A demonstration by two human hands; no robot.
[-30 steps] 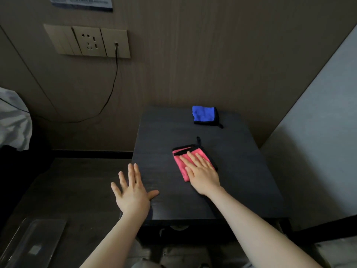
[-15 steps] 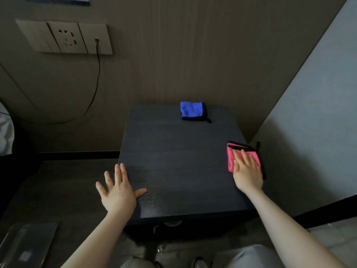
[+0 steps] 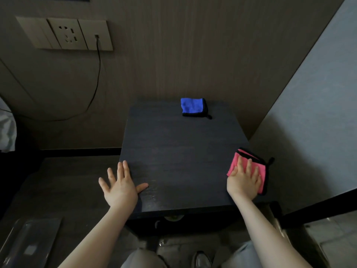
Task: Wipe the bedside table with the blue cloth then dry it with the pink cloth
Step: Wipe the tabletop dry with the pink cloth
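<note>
The dark bedside table (image 3: 177, 151) stands against the wood wall. A folded blue cloth (image 3: 193, 107) with black trim lies at the table's back edge, untouched. The pink cloth (image 3: 261, 171), also black-trimmed, lies at the table's right edge, partly hanging over it. My right hand (image 3: 243, 179) presses flat on the pink cloth, fingers spread over its near half. My left hand (image 3: 120, 185) rests open on the table's front left corner, thumb on the top, holding nothing.
A grey wall panel (image 3: 309, 122) rises just right of the table. A socket plate (image 3: 65, 34) with a black cable (image 3: 96, 78) is on the wall at upper left. A clear plastic tray (image 3: 29, 246) lies on the low dark surface at lower left. White bedding (image 3: 6, 130) shows at far left.
My right hand slid the pink cloth from the table's middle to its right edge, then drew it slightly toward the front. The left hand stayed at the front left corner.
</note>
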